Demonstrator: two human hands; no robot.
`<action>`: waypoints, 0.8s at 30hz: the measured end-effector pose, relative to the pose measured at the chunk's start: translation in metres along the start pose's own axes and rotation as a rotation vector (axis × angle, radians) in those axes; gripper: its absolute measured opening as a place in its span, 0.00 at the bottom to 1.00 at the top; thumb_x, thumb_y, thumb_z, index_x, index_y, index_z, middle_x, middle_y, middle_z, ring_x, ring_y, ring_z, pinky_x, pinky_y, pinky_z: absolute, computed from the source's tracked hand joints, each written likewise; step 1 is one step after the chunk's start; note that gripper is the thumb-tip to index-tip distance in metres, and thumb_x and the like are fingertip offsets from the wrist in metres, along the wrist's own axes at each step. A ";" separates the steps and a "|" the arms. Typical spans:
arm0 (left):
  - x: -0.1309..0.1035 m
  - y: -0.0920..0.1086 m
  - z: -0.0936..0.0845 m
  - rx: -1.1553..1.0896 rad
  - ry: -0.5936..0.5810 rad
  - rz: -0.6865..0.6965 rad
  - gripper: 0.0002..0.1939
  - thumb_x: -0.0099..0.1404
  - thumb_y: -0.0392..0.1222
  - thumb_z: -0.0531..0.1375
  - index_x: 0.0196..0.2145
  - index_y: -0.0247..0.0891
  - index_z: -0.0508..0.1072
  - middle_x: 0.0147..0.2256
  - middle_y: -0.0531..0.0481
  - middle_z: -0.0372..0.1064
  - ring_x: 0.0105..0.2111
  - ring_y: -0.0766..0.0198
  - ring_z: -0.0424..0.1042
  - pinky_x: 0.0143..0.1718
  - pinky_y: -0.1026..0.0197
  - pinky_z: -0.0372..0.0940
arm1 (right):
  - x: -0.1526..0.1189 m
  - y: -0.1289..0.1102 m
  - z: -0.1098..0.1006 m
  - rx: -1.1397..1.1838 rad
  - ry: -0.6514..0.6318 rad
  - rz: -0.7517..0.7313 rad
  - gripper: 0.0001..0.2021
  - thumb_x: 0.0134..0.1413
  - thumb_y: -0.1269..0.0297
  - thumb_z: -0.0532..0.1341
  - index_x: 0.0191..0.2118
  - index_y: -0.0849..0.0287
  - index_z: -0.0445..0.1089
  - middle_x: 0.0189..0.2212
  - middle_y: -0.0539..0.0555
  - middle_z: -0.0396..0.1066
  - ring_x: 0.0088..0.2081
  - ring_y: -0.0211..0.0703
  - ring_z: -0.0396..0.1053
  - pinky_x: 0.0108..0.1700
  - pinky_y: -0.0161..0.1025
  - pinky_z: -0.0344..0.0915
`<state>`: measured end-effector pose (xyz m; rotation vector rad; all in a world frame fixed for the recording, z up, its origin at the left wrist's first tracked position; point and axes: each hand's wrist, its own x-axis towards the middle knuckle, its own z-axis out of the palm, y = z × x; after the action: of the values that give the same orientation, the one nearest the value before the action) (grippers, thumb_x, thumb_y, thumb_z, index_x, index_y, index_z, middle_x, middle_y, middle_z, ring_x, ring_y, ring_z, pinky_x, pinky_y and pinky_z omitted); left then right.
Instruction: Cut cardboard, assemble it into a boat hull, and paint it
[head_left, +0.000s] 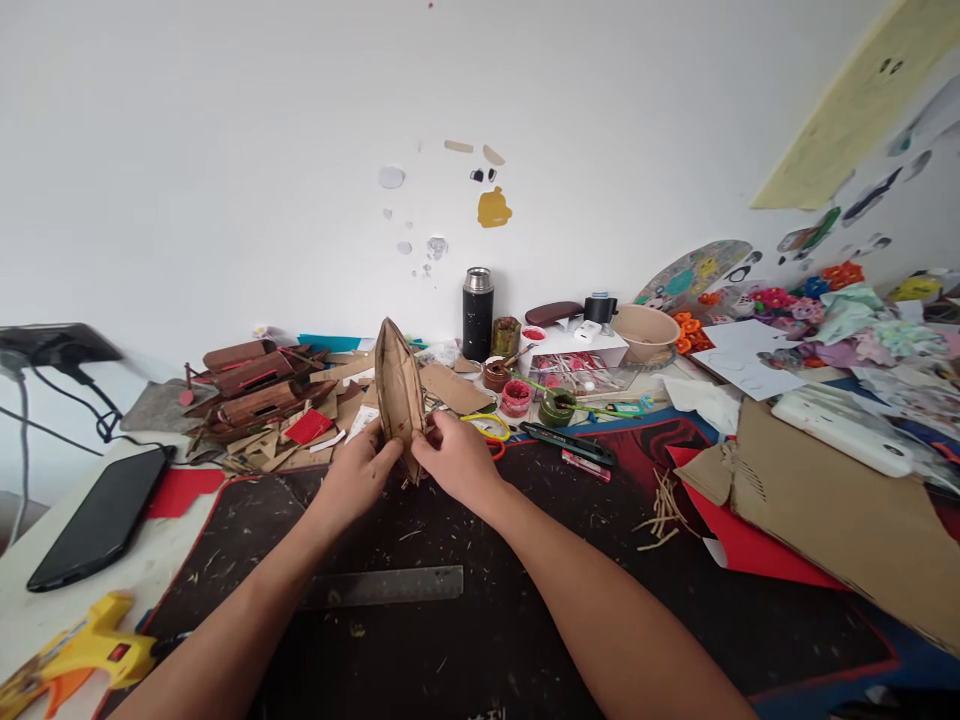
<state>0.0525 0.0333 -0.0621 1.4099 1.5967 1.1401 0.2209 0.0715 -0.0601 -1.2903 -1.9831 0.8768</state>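
Note:
A brown cardboard piece (400, 385), long, hollow and pointed at its top, stands upright above the dark mat, its open side facing me. My left hand (361, 470) grips its lower left edge, with the thumb at the front. My right hand (455, 455) pinches its lower right edge with thumb and fingers. The undersides of the fingers behind the piece are hidden. A clear ruler (386, 585) lies flat on the mat below my hands.
Cardboard scraps (270, 450) and brown rolled pieces (259, 385) lie at the left. Behind stand a black flask (478, 315) and paint jars (515, 398). A cutter (568, 442) is right of my hands. A glue gun (90, 650), phone (101, 515) and cardboard sheet (832, 520) lie around.

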 end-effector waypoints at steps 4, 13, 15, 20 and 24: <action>-0.002 0.004 0.000 0.033 0.028 0.010 0.12 0.59 0.51 0.63 0.36 0.41 0.73 0.26 0.53 0.73 0.30 0.54 0.73 0.34 0.56 0.67 | -0.001 -0.001 -0.001 0.036 -0.045 0.020 0.05 0.68 0.62 0.65 0.40 0.57 0.73 0.36 0.55 0.81 0.37 0.46 0.74 0.38 0.39 0.59; -0.004 0.007 0.002 0.271 0.044 0.040 0.13 0.62 0.51 0.57 0.39 0.41 0.72 0.25 0.54 0.70 0.25 0.57 0.66 0.30 0.57 0.59 | -0.001 0.002 0.007 0.037 -0.089 0.048 0.04 0.67 0.64 0.65 0.40 0.56 0.69 0.37 0.55 0.79 0.37 0.47 0.73 0.37 0.39 0.58; -0.004 0.009 0.001 0.306 0.037 0.062 0.14 0.64 0.53 0.56 0.38 0.41 0.73 0.26 0.54 0.70 0.27 0.56 0.68 0.31 0.56 0.60 | -0.001 0.002 0.007 0.056 -0.103 0.054 0.05 0.67 0.64 0.65 0.39 0.56 0.68 0.36 0.54 0.78 0.37 0.46 0.73 0.36 0.38 0.59; -0.007 0.018 0.000 0.262 0.080 0.057 0.24 0.66 0.63 0.59 0.46 0.40 0.74 0.31 0.48 0.77 0.29 0.51 0.74 0.33 0.54 0.64 | -0.001 0.003 0.006 0.138 -0.131 0.059 0.07 0.68 0.61 0.64 0.37 0.55 0.68 0.32 0.51 0.77 0.31 0.44 0.73 0.33 0.37 0.60; -0.004 0.017 -0.001 0.237 0.178 0.063 0.29 0.64 0.65 0.62 0.50 0.38 0.73 0.41 0.40 0.81 0.37 0.45 0.79 0.40 0.50 0.69 | -0.005 0.000 0.009 0.220 -0.226 0.090 0.04 0.67 0.64 0.64 0.40 0.55 0.68 0.30 0.49 0.77 0.24 0.40 0.73 0.32 0.37 0.64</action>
<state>0.0587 0.0292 -0.0458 1.5552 1.8748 1.1707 0.2151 0.0652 -0.0659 -1.2050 -1.9414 1.2966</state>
